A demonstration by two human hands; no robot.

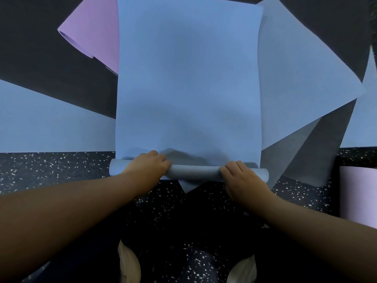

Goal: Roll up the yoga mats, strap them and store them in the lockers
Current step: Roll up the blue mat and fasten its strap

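Start of roll on the blue mat (188, 78), both hands on the rolled end.

The blue mat lies flat on the speckled floor (51, 166), stretching away from us; only its near edge is turned into a thin roll (193, 173). Our left hand (149, 165) and right hand (242, 176) curl their fingers over the roll, well apart, each short of its end. We judge the mat light, soft and springy, prone to telescoping, so hold wide and press evenly. A purple mat (91, 31) lies beyond the blue mat's far left corner, a grey mat (302, 74) beside its right edge.
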